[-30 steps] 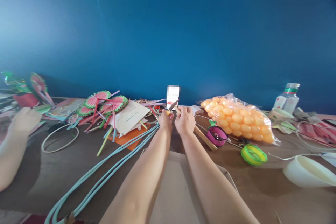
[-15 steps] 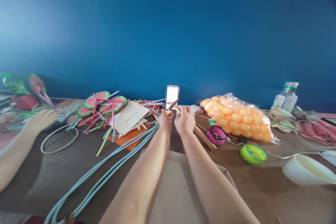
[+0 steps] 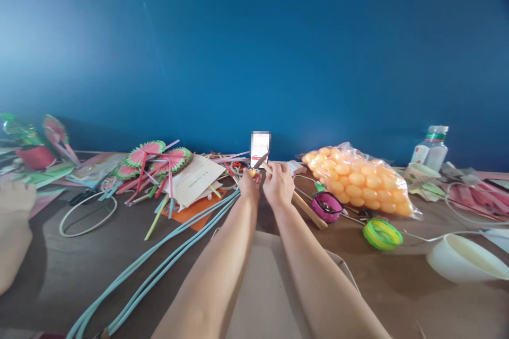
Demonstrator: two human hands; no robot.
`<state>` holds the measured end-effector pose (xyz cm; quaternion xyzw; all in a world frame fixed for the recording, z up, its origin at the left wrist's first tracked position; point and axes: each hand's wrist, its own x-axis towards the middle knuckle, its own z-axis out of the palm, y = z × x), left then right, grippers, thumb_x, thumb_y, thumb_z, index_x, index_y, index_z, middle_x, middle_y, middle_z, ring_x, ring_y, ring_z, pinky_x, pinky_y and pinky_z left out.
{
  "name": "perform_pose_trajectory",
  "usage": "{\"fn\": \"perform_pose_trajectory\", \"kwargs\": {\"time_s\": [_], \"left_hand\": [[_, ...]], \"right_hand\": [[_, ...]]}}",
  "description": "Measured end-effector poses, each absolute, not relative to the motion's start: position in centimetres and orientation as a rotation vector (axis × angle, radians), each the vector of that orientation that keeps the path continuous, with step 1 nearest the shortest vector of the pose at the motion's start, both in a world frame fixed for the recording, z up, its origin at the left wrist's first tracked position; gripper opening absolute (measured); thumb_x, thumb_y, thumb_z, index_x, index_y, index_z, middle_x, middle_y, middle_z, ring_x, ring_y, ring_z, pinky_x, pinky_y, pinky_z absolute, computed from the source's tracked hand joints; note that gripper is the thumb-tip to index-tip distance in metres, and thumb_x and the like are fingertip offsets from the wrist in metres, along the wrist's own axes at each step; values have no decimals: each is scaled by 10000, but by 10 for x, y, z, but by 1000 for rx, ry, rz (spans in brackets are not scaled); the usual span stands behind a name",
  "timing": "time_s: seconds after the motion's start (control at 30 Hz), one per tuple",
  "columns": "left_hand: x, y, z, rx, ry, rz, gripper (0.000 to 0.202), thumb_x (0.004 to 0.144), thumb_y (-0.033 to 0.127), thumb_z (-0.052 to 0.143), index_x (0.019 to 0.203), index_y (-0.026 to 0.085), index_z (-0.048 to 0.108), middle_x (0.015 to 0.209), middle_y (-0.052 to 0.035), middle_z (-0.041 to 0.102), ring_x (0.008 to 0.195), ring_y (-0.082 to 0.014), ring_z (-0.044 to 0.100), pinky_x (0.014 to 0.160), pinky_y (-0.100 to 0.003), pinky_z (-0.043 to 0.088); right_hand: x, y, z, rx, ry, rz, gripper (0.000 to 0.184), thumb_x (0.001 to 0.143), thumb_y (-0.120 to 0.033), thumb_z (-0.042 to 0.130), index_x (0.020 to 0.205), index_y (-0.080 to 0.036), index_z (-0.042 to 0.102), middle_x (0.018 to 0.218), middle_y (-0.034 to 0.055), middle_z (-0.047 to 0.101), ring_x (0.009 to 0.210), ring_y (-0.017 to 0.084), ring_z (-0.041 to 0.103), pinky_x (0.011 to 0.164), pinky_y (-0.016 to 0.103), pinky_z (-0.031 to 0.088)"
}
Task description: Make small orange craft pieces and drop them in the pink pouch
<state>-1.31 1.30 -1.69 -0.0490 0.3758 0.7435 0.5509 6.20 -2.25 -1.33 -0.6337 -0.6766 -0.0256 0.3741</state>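
Our L hand pinches a small yellow thing at its fingertips; R hand grips a wood-handled blade alongside. Both unmoved vs. 1 sec ago; co-worker's hand, far L of ours, pulled back, so no interference w/ our work.

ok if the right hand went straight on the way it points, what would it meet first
Most likely the upright phone, ahead of the right hand and in front of the blue panel; exact depth is unclear.

smooth wooden handle, metal-looking blade, glossy clear plastic bag, pleated paper fan, matt brown tabletop
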Motion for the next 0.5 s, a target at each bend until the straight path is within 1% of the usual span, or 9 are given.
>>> {"fn": "perform_pose_trajectory", "kwargs": {"time_s": [0.1,0.23,0.33,0.5], "left_hand": [[-14,13,-18,-116,900,1749,196,950,246,511,786,140,536,675,-31,556,543,-93,574,534,-183,534],[-14,14,-18,-107,887,1755,189,946,246,508,790,145,538,686,-30,560,540,-94,569,531,-193,533],[-14,14,-18,-112,886,1745,183,942,242,509,790,145,542,671,-28,549,544,-97,566,533,-192,526],[-14,15,-20,-104,881,1753,188,948,261,507,805,146,549,680,-34,554,557,-103,574,552,-204,532]], "right_hand": [[62,-23,-14,-1621,-1765,-43,276,895,-178,511,1130,-246,638,1167,89,581,1018,230,550,808,314,422],[62,-23,-13,-1616,-1738,-62,291,893,-169,507,1144,-248,632,1169,87,583,1045,233,545,816,314,422],[61,-24,-13,-1614,-1763,-43,272,897,-182,511,1128,-248,639,1170,89,582,1027,233,550,800,315,423],[61,-24,-12,-1607,-1731,-60,297,904,-176,499,1161,-246,629,1178,95,576,1054,233,543,829,318,422]]}}
